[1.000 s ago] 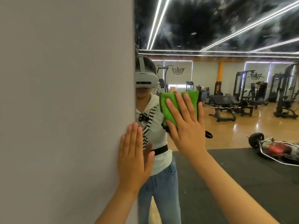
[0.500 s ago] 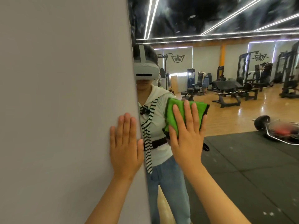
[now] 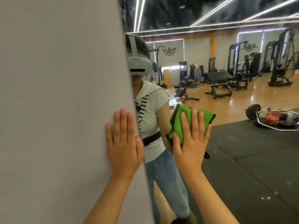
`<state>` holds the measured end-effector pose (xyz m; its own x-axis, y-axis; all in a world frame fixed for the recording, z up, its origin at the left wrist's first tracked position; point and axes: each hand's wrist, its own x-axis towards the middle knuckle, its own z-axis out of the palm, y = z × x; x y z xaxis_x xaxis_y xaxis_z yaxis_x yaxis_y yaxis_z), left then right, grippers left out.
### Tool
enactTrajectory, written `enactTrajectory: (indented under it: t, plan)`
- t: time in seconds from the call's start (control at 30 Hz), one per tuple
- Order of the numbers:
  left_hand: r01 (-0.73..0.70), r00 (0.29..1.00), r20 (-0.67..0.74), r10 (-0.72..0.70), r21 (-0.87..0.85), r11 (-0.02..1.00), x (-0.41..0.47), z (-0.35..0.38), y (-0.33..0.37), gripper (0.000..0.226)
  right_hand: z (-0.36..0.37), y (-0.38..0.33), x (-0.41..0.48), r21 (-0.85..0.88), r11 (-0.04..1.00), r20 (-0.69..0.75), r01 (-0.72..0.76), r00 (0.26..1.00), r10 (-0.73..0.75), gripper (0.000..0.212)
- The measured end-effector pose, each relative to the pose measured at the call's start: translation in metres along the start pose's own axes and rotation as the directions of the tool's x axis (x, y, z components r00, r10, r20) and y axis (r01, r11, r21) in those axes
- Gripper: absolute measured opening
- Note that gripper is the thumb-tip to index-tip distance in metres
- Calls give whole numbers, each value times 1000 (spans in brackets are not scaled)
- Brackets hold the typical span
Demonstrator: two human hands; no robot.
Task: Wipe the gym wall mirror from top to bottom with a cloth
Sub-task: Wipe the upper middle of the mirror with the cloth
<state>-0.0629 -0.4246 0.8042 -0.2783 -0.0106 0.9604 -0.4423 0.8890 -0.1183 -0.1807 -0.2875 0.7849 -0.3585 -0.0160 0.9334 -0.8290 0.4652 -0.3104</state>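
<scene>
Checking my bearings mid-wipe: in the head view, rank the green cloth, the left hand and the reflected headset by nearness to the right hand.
1. Green cloth: pressed under the right hand.
2. Left hand: to its left, flat on the grey wall.
3. Reflected headset: up-left, high in the mirror.

Grey wall [image 3: 56, 94] L, wood floor [image 3: 226, 109], blk mats [image 3: 252, 160]

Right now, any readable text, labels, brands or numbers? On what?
No readable words or numbers.
Dark emblem on the window blind, reflected in the mirror: stylised, not legible as text.
Second emblem on the far blind: blurred.
Headset: no brand visible.
</scene>
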Motion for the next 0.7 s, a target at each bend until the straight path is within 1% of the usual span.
enactTrajectory:
  t: [0.07,0.1,0.13,0.2,0.3,0.37,0.4,0.43,0.5,0.53,0.57,0.63,0.7]
  plan:
    - [1,1000,-1,-1,-3,1000,0,1,0,72,6,-30,0,57,981,-36,-186,981,189,54]
    - [-1,1000,-6,1,-4,1000,0,1,0,72,11,-49,-2,81,974,-36,-214,975,217,54]
    - [-6,1000,-13,6,2,1000,0,1,-1,72,18,-67,-7,87,979,-29,-183,982,186,54]
    - [-19,1000,-16,19,14,1000,0,1,-2,71,27,-81,-19,82,996,9,-27,1000,27,51]
    - [-47,999,-5,47,-14,999,-6,0,-1,70,22,-49,-31,44,983,48,176,983,-178,48]
    - [-54,998,13,54,-4,999,-11,0,-1,70,12,-14,-36,-17,974,63,228,972,-226,52]
    - [-51,999,17,51,7,999,-12,0,-2,70,6,6,-37,-52,977,63,208,977,-205,53]
    - [-39,999,22,39,8,999,-12,-1,-2,71,1,27,-36,-80,984,55,158,986,-154,54]
    - [16,1000,25,-15,-43,999,-12,-3,4,71,-10,65,-32,-83,996,19,-18,1000,20,55]
    - [45,999,18,-44,-84,995,-11,-4,11,70,-14,76,-28,-57,991,4,-122,993,122,56]
    - [59,998,8,-59,-115,992,-10,-4,20,69,-15,80,-24,-21,977,-10,-213,977,213,57]
    - [27,1000,-10,-29,-132,991,-9,2,42,68,-9,66,-19,46,939,-50,-342,938,344,58]
    - [-2,1000,-9,1,-113,994,-8,12,60,68,1,36,-20,72,921,-66,-382,920,387,61]
